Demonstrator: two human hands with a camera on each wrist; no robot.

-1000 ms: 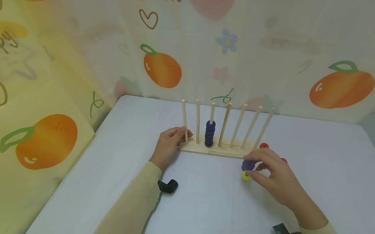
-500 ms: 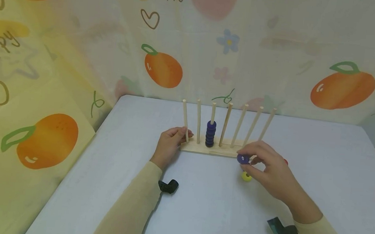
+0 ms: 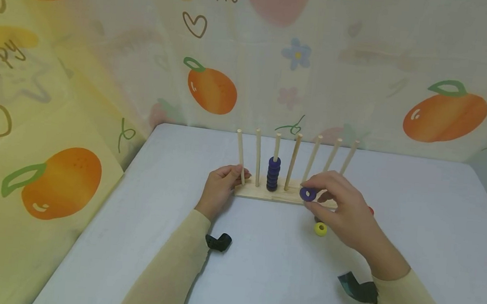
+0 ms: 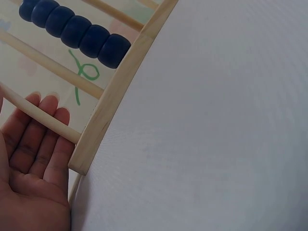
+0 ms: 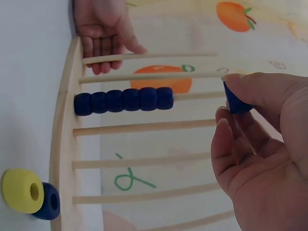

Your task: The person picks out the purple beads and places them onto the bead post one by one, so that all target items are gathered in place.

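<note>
A wooden peg stand [image 3: 266,195] has a row of upright pegs on a flat base. One peg carries a stack of blue beads [image 3: 273,175]. My left hand [image 3: 219,188] holds the leftmost peg [image 4: 48,118] low down, thumb on one side and fingers behind it. My right hand [image 3: 344,211] pinches a single blue bead [image 5: 236,102] between thumb and fingers, its hole facing the head camera. In the head view this bead is in front of the stand's right half, apart from the stacked beads. The right hand hides part of the base there.
A yellow bead [image 3: 320,229] lies on the white table [image 3: 259,269] before the stand, beside a loose blue bead [image 5: 52,201]. A bit of a red bead [image 3: 370,210] shows behind the right hand. A printed cloth [image 3: 356,60] hangs behind.
My right hand has lifted the blue bead from near the yellow one and carried it up and left; the bead has turned to show its hole. The left hand stays at the peg.
</note>
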